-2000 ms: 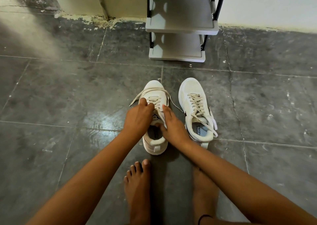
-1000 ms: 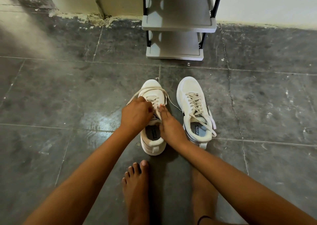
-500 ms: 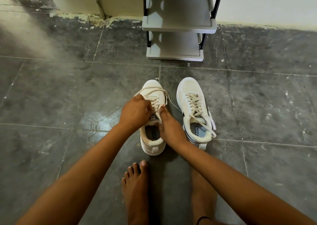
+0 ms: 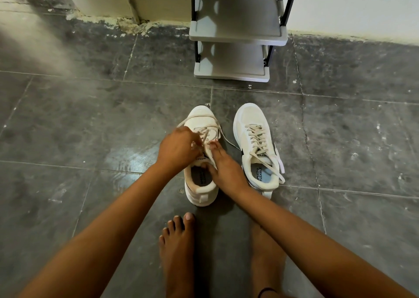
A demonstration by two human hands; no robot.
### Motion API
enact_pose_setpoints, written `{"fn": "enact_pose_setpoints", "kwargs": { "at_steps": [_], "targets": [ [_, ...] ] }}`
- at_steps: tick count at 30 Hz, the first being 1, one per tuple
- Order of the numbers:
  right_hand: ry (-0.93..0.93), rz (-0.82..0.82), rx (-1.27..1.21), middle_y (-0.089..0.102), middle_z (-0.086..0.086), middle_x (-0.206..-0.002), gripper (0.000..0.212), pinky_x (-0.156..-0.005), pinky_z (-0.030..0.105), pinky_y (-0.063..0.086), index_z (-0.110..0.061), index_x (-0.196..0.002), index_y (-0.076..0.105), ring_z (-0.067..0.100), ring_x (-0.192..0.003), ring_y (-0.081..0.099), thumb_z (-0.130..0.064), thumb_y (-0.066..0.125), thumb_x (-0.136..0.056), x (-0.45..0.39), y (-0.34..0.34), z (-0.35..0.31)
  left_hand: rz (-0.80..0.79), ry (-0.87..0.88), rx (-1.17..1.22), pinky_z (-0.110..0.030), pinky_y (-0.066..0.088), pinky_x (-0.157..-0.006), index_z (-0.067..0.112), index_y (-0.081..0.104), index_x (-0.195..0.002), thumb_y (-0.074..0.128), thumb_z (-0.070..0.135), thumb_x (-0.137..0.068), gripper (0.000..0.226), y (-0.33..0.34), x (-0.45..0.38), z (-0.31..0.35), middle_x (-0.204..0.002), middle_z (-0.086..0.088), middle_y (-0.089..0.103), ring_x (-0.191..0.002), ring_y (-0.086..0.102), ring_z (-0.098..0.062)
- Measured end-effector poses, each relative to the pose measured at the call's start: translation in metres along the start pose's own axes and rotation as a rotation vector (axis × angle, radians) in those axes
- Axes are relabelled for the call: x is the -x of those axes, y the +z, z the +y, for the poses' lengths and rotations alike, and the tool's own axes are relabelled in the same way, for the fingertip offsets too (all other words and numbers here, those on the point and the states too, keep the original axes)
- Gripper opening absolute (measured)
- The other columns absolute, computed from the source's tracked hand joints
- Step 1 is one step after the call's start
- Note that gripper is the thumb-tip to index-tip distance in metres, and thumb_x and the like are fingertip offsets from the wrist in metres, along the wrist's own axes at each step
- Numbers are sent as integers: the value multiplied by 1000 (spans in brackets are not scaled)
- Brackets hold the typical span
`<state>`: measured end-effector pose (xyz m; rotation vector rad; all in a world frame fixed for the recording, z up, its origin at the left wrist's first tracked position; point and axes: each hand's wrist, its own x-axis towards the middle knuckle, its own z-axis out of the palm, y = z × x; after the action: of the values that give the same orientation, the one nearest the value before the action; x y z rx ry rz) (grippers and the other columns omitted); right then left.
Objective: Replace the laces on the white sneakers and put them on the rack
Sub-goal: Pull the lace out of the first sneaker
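Two white sneakers stand side by side on the dark tiled floor, toes pointing away from me. The left sneaker [image 4: 199, 184] has a loose beige lace [image 4: 199, 119] looped over its toe. My left hand [image 4: 179, 149] pinches that lace over the eyelets. My right hand [image 4: 224, 167] rests on the tongue and right side of the same shoe, fingers on the lace. The right sneaker [image 4: 255, 143] is laced, with its ends lying loose. The grey shoe rack [image 4: 238, 36] stands against the wall beyond them.
My bare feet [image 4: 178, 250] are planted on the floor just behind the sneakers. The rack's two visible grey shelves hold nothing. A cream wall and a crumbling skirting edge [image 4: 127, 24] run along the back.
Both hands have stayed on the left sneaker, with small shifts of the fingers along the lace. The lace loop over the toe has moved slightly. The right sneaker has not moved.
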<state>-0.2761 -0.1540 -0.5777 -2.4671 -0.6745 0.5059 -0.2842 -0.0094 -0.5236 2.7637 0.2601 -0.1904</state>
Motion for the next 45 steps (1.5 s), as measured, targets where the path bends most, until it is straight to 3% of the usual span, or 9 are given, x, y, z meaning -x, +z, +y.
{"fn": "enact_pose_setpoints", "kwargs": {
  "at_steps": [4, 9, 15, 19, 27, 32, 35, 41, 45],
  "targets": [
    [9, 6, 53, 17, 6, -157, 59, -110, 30, 25, -14, -149, 20, 22, -142, 24, -20, 45, -96, -2, -1, -1, 118, -2, 96, -33, 43, -79, 18, 72, -96, 65, 26, -85, 15, -1, -3, 1, -105, -1, 67, -103, 56, -22],
    [14, 7, 127, 19, 5, -157, 57, -111, 33, 25, -17, -149, 20, 22, -142, 22, -27, 43, -98, -2, -4, 1, 241, -80, 705, -29, 45, -72, 9, 70, -85, 73, 18, -81, 10, -17, -6, 9, -81, 0, 64, -78, 58, -16],
    [3, 2, 128, 20, 8, -156, 58, -113, 32, 23, -13, -149, 20, 21, -143, 21, -22, 43, -97, -3, -1, -2, -48, 7, 104, -37, 49, -86, 19, 70, -106, 67, 25, -82, 25, -2, -4, -4, -115, -3, 65, -108, 56, -25],
    [-10, -7, 152, 33, 11, -150, 57, -109, 31, 26, -13, -147, 26, 23, -138, 30, -19, 46, -94, -3, -5, -5, 66, 63, -124, -34, 36, -89, 18, 71, -101, 60, 23, -85, 20, 7, -5, -2, -114, 1, 64, -115, 45, -22],
    [-10, -43, 165, 24, 7, -155, 57, -103, 36, 35, -16, -148, 25, 26, -138, 30, -29, 44, -96, -5, -7, -3, 241, -94, 831, -34, 49, -83, 15, 70, -84, 70, 16, -83, 1, -23, -4, 10, -83, 5, 68, -83, 63, -14],
    [-25, -19, 171, 30, 10, -151, 55, -108, 31, 28, -11, -146, 27, 24, -138, 30, -22, 44, -95, -4, -6, -5, -45, -47, 168, -34, 49, -83, 20, 71, -104, 69, 24, -81, 24, -3, 1, -6, -116, 0, 64, -107, 57, -20],
    [-29, -18, 183, 31, 9, -151, 55, -109, 29, 25, -10, -146, 27, 23, -139, 29, -20, 44, -95, -3, -7, -5, 31, 48, -93, -33, 46, -76, 18, 71, -102, 59, 24, -86, 20, 10, 4, -4, -115, -1, 62, -109, 52, -21],
    [-19, -20, 194, 38, 14, -145, 53, -101, 39, 35, -7, -142, 34, 30, -132, 36, -24, 47, -93, -6, -3, -6, 233, 4, 650, -28, 49, -78, 7, 72, -87, 73, 14, -80, 10, -15, 2, 19, -85, -4, 71, -81, 64, -15],
    [-19, -33, 217, 31, 12, -150, 54, -107, 37, 30, -11, -146, 27, 28, -137, 29, -24, 43, -96, -6, -5, -7, 252, -68, 564, -34, 53, -80, 17, 70, -93, 72, 23, -82, 13, -17, -3, 11, -88, 4, 69, -85, 64, -13]
  ]
}}
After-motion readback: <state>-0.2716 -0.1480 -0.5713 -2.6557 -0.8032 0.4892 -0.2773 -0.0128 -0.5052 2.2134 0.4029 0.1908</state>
